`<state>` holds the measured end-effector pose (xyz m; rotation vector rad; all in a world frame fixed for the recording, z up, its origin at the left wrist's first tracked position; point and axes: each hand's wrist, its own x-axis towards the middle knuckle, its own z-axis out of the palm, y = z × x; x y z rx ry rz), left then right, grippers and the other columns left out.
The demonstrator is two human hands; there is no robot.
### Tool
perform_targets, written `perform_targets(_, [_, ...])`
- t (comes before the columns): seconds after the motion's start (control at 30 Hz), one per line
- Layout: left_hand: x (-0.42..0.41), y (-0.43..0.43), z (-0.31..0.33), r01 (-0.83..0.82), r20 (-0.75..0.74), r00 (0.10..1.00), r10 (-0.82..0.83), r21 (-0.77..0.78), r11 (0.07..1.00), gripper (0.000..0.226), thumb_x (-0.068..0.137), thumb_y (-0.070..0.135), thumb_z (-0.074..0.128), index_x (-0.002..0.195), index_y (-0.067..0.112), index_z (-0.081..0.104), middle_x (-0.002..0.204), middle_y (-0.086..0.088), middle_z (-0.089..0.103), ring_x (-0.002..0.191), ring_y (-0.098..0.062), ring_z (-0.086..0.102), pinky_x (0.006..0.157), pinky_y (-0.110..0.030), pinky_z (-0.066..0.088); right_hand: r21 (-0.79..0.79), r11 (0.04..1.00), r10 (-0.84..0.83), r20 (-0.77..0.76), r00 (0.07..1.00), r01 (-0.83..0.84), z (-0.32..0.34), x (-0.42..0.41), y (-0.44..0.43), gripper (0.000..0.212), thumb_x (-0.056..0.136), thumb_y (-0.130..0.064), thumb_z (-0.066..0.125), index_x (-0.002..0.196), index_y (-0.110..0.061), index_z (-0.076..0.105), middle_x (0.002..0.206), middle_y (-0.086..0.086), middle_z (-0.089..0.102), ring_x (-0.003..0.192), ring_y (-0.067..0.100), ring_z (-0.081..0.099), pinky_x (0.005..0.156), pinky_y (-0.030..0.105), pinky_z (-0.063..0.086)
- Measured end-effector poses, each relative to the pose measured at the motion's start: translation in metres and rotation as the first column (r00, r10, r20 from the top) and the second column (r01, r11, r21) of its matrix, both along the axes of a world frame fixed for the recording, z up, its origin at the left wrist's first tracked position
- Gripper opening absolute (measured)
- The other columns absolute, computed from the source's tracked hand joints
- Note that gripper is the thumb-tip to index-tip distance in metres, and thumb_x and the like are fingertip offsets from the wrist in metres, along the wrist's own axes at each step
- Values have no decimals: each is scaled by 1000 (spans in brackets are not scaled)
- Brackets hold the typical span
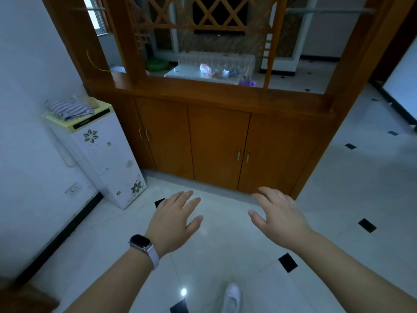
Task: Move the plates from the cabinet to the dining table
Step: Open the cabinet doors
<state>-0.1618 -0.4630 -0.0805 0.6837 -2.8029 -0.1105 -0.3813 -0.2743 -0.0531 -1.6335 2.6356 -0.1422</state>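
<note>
A brown wooden cabinet (216,141) stands ahead with all its lower doors closed; two pairs of small metal handles (243,155) show on them. No plates are visible. My left hand (176,222), with a watch on the wrist, and my right hand (279,218) are both stretched forward over the floor, palms down, fingers apart, holding nothing. They hang short of the cabinet's base, not touching it.
A white floor-standing appliance (106,159) with folded cloth (67,108) on top stands left of the cabinet, against the wall. White tiled floor (361,177) extends to the right. Through the lattice above the cabinet, a table (203,73) with small items shows in the far room.
</note>
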Motion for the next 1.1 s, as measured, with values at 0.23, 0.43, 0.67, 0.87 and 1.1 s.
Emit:
perform_targets(0.23, [-84,-76,0,-22,68,997,22,1,1000,50,92,52,44,131,23,56,137,-4,56,124,-28,51,95,-44,47,16,1000,-3,103,995,1,-23,-89,-86,56,98,-57,29,145,-28,39,154,-4,32,140,17,28,111,36,24])
perform_targets(0.43, [-156,-123,-3,9,125,992,-2,-57,998,51,90,53,47,131,23,56,134,-4,59,122,-27,54,95,-42,45,63,997,25,128,991,-33,-36,-153,-139,64,95,-61,20,146,-27,38,153,-2,34,140,19,28,111,37,25])
perform_targets(0.67, [-227,-170,-17,91,171,982,-81,-49,995,49,87,53,47,125,24,60,128,-4,61,116,-25,56,93,-42,46,77,997,-34,146,989,23,-42,-206,-170,61,96,-59,25,146,-26,38,152,-3,35,140,18,28,110,36,25])
perform_targets(0.87, [-292,-212,-39,208,131,969,-208,19,978,45,84,48,51,118,21,63,125,-4,63,113,-25,57,89,-41,47,83,986,-155,177,972,142,-62,-244,-193,74,85,-63,18,135,-22,54,139,0,52,127,22,45,101,41,37])
perform_targets(1.1, [-348,-279,-73,320,124,937,-325,60,945,44,82,49,49,115,23,65,122,-2,64,109,-25,59,85,-42,48,142,953,-287,140,948,268,-77,-270,-245,72,84,-62,16,132,-23,54,131,-1,53,120,22,47,97,38,37])
